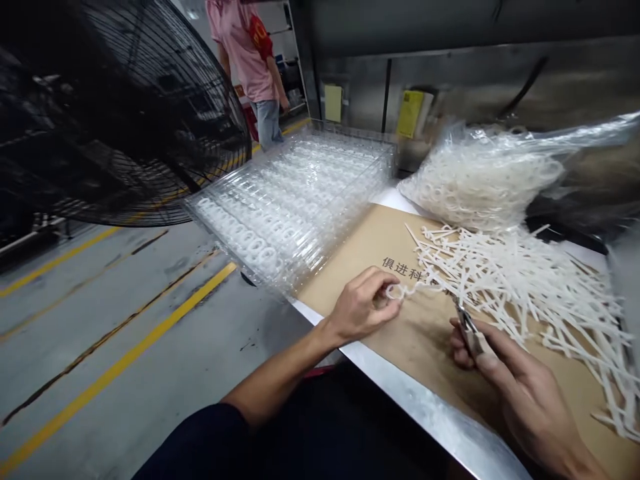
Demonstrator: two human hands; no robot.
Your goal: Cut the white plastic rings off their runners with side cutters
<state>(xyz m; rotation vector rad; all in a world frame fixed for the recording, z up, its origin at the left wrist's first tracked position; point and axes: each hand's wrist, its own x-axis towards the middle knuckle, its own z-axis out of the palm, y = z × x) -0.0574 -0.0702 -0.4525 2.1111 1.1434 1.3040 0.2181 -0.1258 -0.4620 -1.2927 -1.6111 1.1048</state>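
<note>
My left hand [363, 308] pinches a small white plastic ring [397, 291] between thumb and fingers, and a thin white strand runs from it towards the pile. My right hand [520, 393] grips a pair of small side cutters [467, 330], their tips close to that strand. A loose heap of white plastic runners [520, 293] lies on a brown kraft paper sheet [380, 240] just beyond the cutters. The paper carries printed Chinese characters, partly hidden by the heap.
A stack of clear plastic trays [290, 207] holding white rings stands at the table's far left, and a clear bag of white rings [480, 180] lies behind the heap. A steel table edge [425, 413] runs in front of me. A large black fan [125, 113] and a person in a pink shirt [245, 53] stand to the left, above a grey floor with yellow lines [125, 347].
</note>
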